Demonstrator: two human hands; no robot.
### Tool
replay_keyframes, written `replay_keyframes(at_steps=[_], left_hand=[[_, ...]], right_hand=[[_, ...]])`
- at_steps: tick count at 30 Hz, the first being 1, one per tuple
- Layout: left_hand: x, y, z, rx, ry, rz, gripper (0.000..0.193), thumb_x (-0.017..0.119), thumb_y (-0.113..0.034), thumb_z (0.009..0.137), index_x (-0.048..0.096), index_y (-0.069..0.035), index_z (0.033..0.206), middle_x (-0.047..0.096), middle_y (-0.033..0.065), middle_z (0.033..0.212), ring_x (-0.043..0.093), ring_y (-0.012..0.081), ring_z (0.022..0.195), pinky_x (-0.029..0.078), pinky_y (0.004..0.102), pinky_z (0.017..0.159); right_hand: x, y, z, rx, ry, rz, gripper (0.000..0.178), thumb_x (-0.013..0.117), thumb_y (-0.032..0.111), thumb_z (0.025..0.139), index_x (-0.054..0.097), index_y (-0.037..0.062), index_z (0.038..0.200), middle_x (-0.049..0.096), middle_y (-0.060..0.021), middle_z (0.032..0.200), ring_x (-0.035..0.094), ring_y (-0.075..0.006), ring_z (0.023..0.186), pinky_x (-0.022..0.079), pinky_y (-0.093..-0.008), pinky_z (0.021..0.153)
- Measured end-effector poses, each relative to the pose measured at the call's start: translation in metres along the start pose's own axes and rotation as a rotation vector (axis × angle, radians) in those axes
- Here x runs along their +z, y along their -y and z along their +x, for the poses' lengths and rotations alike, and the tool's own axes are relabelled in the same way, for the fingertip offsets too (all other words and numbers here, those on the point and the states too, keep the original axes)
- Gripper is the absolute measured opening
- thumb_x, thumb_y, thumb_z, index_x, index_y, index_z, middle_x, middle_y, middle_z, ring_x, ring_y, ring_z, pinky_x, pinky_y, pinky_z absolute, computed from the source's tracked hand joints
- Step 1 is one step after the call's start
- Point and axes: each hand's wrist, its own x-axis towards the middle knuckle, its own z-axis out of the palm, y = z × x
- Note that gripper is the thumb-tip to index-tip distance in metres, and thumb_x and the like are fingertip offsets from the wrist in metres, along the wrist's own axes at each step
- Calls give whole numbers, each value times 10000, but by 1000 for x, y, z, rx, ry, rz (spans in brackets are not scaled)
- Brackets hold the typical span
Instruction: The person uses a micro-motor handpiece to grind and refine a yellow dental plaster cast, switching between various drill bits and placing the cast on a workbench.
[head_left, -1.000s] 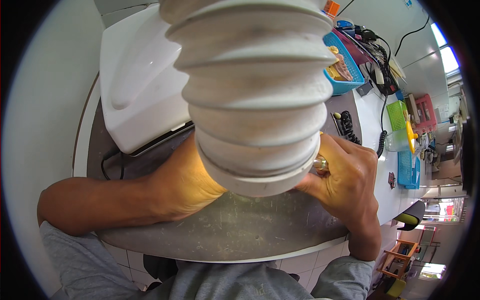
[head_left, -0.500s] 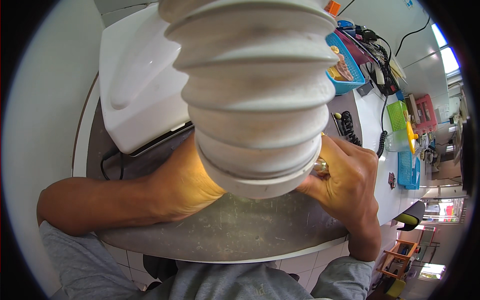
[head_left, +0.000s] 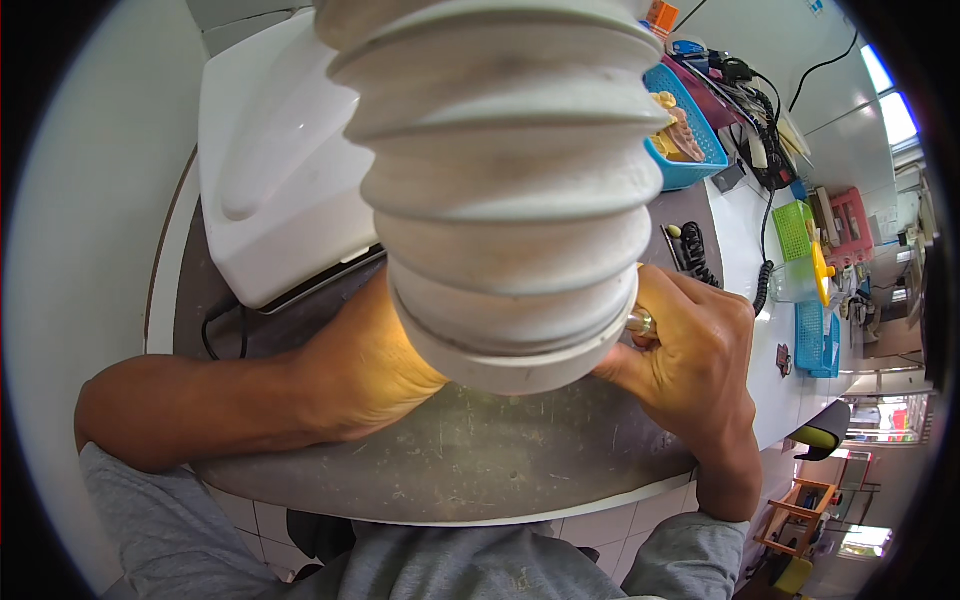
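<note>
A thick white ribbed hose (head_left: pixel 515 150) hangs over the middle of the desk and covers most of what is between my hands. My left hand (head_left: pixel 395 360) reaches in under the hose's left side, lit by a warm light; its fingers are hidden there. On the right, my right hand (head_left: pixel 695 350) is closed with curled fingers, thumb pointing in beneath the hose rim. A shiny metal cylindrical tool (head_left: pixel 642 323) shows in its grip, its far end out of sight. Whether the hands touch each other cannot be seen.
A large white moulded housing (head_left: pixel 280 170) stands at the left on the grey desk mat (head_left: pixel 480 460). To the right are a coiled black cord (head_left: pixel 697 255), a blue basket with dental models (head_left: pixel 690 165), a green basket (head_left: pixel 794 230) and another blue basket (head_left: pixel 817 340).
The hose appears shifted very slightly to the left. Both hands keep nearly the same place and pose.
</note>
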Motion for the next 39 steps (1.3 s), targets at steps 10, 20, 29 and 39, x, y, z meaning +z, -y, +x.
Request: replay_keyframes(at_steps=[10, 20, 29, 39], left_hand=[[12, -7, 0, -27, -78, -48, 227, 740, -3, 924, 607, -61, 1099, 651, 57, 1075, 633, 142, 1044, 549, 306, 884], [12, -18, 5, 23, 21, -6, 274, 746, 5, 918, 602, -54, 1144, 660, 90, 1065, 647, 172, 992, 540, 291, 841], [3, -3, -1, 6, 26, -104, 312, 717, 21, 935, 598, -59, 1213, 646, 99, 1175, 667, 208, 1095, 563, 338, 1021], [-4, 7, 2, -2, 21, -195, 420, 719, 3, 943, 545, -46, 1321, 608, 97, 1298, 611, 208, 1214, 521, 346, 1054]], right_hand=[[1, 0, 0, -4, -12, -8, 657, 802, 646, 694, 463, 85, 660, 480, -29, 567, 500, -201, 449, 393, -342, 424], [-20, 7, 2, 66, 127, 46, 490, 864, 467, 766, 704, 28, 913, 639, -78, 698, 624, -202, 561, 461, -332, 503], [-18, 10, 0, -135, 33, 181, 297, 864, 139, 756, 764, -32, 977, 681, -172, 897, 684, -223, 681, 533, -291, 568], [-8, 4, 1, -227, -167, 162, 296, 870, 166, 716, 775, 34, 963, 661, -66, 828, 597, -116, 541, 411, -253, 408]])
